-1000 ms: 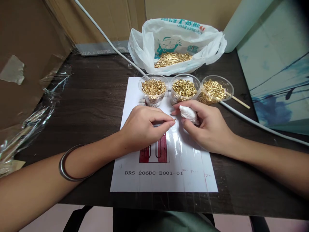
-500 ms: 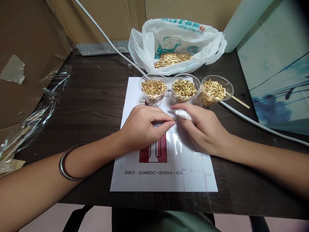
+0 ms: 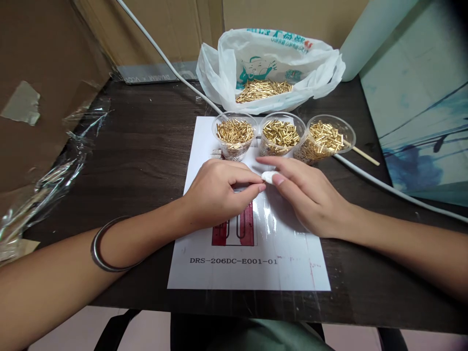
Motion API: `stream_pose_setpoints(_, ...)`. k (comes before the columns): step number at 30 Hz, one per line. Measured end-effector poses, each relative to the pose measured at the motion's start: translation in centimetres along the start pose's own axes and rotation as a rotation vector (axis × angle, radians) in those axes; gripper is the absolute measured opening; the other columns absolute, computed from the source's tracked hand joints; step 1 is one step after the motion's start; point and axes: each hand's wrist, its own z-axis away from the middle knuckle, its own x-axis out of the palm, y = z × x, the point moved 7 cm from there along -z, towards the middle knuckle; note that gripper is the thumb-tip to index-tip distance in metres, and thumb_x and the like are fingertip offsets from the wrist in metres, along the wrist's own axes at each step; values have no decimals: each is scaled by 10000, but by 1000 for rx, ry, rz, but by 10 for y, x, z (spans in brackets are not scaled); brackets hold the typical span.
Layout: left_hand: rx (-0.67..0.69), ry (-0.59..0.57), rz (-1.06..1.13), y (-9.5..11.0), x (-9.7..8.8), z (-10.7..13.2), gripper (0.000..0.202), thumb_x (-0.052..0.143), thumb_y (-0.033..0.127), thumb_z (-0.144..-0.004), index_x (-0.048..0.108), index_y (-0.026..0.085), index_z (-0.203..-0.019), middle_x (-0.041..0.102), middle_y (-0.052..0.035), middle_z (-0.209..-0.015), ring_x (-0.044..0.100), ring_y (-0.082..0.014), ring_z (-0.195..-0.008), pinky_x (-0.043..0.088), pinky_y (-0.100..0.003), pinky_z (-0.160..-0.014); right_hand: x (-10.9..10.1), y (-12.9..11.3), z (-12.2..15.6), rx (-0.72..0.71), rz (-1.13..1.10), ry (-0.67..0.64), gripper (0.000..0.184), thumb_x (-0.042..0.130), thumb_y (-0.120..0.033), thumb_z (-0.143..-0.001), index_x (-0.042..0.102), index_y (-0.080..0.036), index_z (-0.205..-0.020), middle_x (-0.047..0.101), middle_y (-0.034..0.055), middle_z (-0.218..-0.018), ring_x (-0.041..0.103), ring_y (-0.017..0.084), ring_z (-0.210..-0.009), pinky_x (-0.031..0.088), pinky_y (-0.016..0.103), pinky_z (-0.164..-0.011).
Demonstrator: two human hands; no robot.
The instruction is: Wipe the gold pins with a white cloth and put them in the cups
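My left hand [image 3: 219, 192] rests on a white printed sheet [image 3: 248, 263], thumb and forefinger pinched together; whatever small thing they hold is hidden now. My right hand [image 3: 303, 192] meets it fingertip to fingertip, closed on a small white wad of tissue [image 3: 268, 176] that touches the left fingertips. A metal bangle [image 3: 100, 246] sits on my left wrist. Just beyond the hands stand three clear plastic cups of small gold metal pins: left cup [image 3: 234, 134], middle cup [image 3: 281, 134], right cup [image 3: 327, 137].
A white plastic bag [image 3: 270, 63] holding more gold pins lies behind the cups. A white cable [image 3: 369, 178] runs across the dark table [image 3: 139, 146]. A thin wooden stick [image 3: 361, 155] lies by the right cup. Crumpled clear film [image 3: 47, 180] lies at the left; cardboard stands behind.
My right hand has turned palm-down and closed in on the left fingertips, so the tissue now presses on them. The gold pin tip seen earlier at the left fingers is now covered.
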Motion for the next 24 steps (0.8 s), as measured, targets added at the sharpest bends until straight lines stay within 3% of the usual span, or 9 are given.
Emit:
stream_pose_setpoints(4,-19,-1,-8,-1,0,0,164,563,205,-799,714,175,-744,636,2,-656,547,-91,-629,431,-223,-614,-3,8,1,96,-134,27,311,478,-316,-871,493,-160,-1139,588,39,-1033,551,138,-907,411,279,-810)
stream_pose_setpoints(8,-18,7,1,-2,1,0,158,568,214,-801,719,179,-773,636,2,-664,548,-90,-630,432,-225,-618,-6,14,1,143,-214,91,194,503,-318,-864,539,-188,-1002,595,-4,-911,548,102,-816,406,245,-751)
stream_pose_setpoints(13,-16,17,1,-2,1,0,159,568,200,-798,721,176,-766,639,-1,-666,557,-93,-637,439,-229,-624,-4,7,-2,67,-130,9,201,486,-313,-871,575,-191,-1004,609,-2,-930,547,106,-814,398,246,-726)
stream_pose_setpoints(18,6,32,11,-1,0,0,148,573,181,-790,720,171,-772,655,0,-696,567,-91,-651,448,-228,-644,1,-2,-2,-23,4,-81,235,425,-315,-895,575,-149,-823,589,19,-806,495,120,-742,363,271,-684)
stream_pose_setpoints(24,-7,11,3,-2,1,0,148,573,196,-796,720,177,-785,654,3,-694,559,-93,-652,445,-232,-639,0,-3,-4,-26,3,-45,322,305,-285,-939,536,-141,-767,542,17,-736,453,104,-695,348,260,-680)
